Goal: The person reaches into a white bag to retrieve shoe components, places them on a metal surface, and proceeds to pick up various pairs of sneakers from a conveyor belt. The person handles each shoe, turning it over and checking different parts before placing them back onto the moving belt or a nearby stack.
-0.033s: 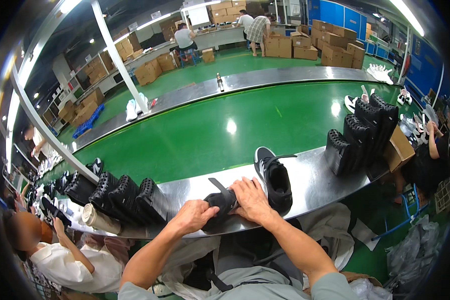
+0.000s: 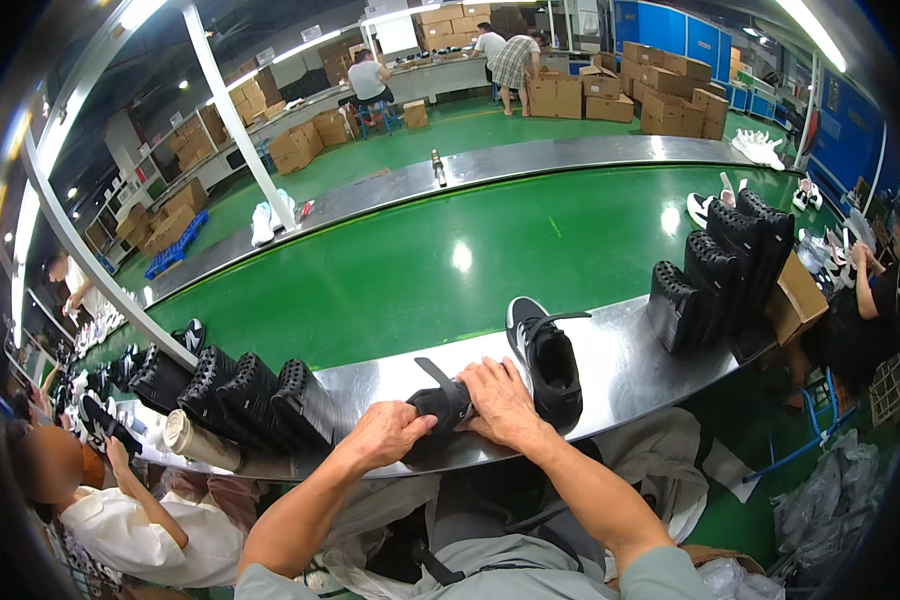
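Note:
A black shoe (image 2: 436, 406) lies on the metal ledge (image 2: 622, 375) in front of me, its loose strap sticking up on the far side. My left hand (image 2: 388, 436) is closed on the shoe's left part, thumb and fingers pinched together. Over the shoe's right part lies my right hand (image 2: 507, 404), its bent fingers gripping it; they hide much of that side. Just right of this hand stands a second shoe (image 2: 553, 365), black with a white-edged sole, upright, opening toward me, its strap pointing right. Neither hand touches it.
Black ridged blocks (image 2: 300, 400) stand left beside a pale cup (image 2: 192, 440); more such blocks (image 2: 677, 305) stand right, near a cardboard box (image 2: 797, 300). A co-worker (image 2: 160, 520) sits at lower left holding a shoe. Beyond the green floor runs another metal ledge (image 2: 530, 157).

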A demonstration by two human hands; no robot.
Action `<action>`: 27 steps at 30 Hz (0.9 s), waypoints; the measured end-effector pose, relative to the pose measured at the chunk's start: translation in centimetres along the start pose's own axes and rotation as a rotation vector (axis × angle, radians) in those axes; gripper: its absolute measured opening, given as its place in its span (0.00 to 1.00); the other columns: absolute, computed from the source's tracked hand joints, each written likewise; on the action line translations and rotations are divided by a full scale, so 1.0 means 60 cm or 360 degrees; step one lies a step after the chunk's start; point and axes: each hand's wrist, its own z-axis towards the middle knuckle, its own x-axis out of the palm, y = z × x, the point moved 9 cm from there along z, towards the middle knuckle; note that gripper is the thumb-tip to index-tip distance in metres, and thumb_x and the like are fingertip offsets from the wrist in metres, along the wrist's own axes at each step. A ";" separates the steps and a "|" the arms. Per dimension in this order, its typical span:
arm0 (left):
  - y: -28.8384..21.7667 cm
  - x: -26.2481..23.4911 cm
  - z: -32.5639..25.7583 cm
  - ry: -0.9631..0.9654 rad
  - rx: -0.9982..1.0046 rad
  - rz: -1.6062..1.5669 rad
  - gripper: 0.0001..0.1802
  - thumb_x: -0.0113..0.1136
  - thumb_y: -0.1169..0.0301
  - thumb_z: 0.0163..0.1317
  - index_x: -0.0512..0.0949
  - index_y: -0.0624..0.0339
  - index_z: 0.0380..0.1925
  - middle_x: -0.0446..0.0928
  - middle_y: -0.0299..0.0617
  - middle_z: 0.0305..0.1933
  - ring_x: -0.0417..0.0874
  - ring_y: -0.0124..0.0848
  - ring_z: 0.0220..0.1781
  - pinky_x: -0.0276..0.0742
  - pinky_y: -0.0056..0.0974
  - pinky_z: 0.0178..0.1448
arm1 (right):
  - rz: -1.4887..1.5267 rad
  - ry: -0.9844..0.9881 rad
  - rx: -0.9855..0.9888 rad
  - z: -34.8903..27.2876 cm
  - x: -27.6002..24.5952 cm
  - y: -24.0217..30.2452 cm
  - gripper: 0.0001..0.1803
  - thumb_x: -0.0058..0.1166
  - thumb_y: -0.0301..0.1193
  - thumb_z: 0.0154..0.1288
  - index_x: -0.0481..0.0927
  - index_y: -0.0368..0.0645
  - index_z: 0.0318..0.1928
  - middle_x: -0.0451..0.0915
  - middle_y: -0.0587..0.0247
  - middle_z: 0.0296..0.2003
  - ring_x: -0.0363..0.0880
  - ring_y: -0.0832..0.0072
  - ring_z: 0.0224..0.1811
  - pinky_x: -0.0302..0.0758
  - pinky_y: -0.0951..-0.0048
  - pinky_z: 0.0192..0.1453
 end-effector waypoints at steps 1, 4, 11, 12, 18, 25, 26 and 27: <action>0.002 0.013 0.000 -0.0007 0.0009 0.0006 0.24 0.62 0.56 0.69 0.85 0.69 0.27 0.80 0.55 0.23 0.81 0.44 0.25 0.75 0.46 0.34 | -0.0005 0.0016 -0.0004 -0.001 -0.004 -0.001 0.43 0.78 0.44 0.44 0.74 0.44 0.61 0.74 0.55 0.61 0.66 0.51 0.70 0.56 0.45 0.76; -0.045 0.005 -0.015 -0.0343 0.0539 0.0666 0.22 0.64 0.57 0.67 0.83 0.70 0.29 0.81 0.54 0.25 0.83 0.43 0.28 0.76 0.46 0.36 | 0.0002 0.0000 -0.0011 -0.002 -0.006 -0.004 0.43 0.78 0.46 0.44 0.75 0.44 0.61 0.75 0.56 0.60 0.67 0.51 0.70 0.57 0.45 0.75; -0.087 -0.105 -0.037 -0.0795 0.0653 0.0453 0.16 0.70 0.75 0.54 0.82 0.55 0.44 0.77 0.45 0.42 0.78 0.49 0.52 0.77 0.48 0.55 | -0.0080 0.0041 0.0026 0.015 -0.031 0.000 0.42 0.77 0.45 0.45 0.74 0.47 0.61 0.75 0.56 0.59 0.65 0.46 0.71 0.56 0.38 0.74; -0.092 -0.095 -0.023 -0.0735 0.0723 0.0427 0.14 0.69 0.74 0.53 0.83 0.54 0.41 0.77 0.44 0.41 0.79 0.48 0.48 0.75 0.48 0.53 | -0.0075 -0.0063 -0.0040 0.016 -0.033 -0.009 0.43 0.77 0.45 0.45 0.74 0.47 0.62 0.75 0.56 0.59 0.64 0.45 0.71 0.56 0.37 0.74; -0.035 -0.058 -0.003 -0.0608 0.0585 0.0514 0.14 0.67 0.74 0.52 0.82 0.59 0.41 0.79 0.44 0.41 0.79 0.47 0.48 0.75 0.50 0.53 | -0.0003 -0.0013 -0.0052 0.016 -0.018 0.000 0.44 0.79 0.43 0.45 0.73 0.47 0.63 0.74 0.56 0.63 0.62 0.47 0.73 0.53 0.40 0.76; 0.044 -0.032 -0.002 0.0184 -0.0426 -0.0157 0.35 0.64 0.69 0.62 0.66 0.56 0.69 0.78 0.53 0.52 0.80 0.46 0.58 0.86 0.50 0.50 | -0.0200 -0.0312 -0.0145 -0.013 -0.072 0.056 0.40 0.78 0.39 0.42 0.76 0.43 0.58 0.76 0.62 0.58 0.70 0.59 0.65 0.59 0.44 0.70; 0.049 0.004 -0.020 0.0539 -0.0693 -0.0575 0.36 0.63 0.71 0.62 0.65 0.56 0.71 0.78 0.53 0.54 0.79 0.47 0.59 0.89 0.52 0.47 | -0.0201 -0.0296 -0.0150 -0.019 -0.071 0.063 0.40 0.78 0.39 0.42 0.76 0.43 0.58 0.76 0.62 0.58 0.70 0.59 0.65 0.59 0.44 0.70; 0.052 0.014 -0.017 0.0544 -0.0627 -0.0694 0.38 0.60 0.76 0.61 0.63 0.53 0.73 0.76 0.54 0.58 0.78 0.47 0.61 0.91 0.53 0.41 | -0.0302 -0.0440 -0.0176 -0.029 -0.083 0.074 0.39 0.78 0.38 0.42 0.77 0.43 0.58 0.77 0.63 0.58 0.70 0.60 0.65 0.58 0.44 0.70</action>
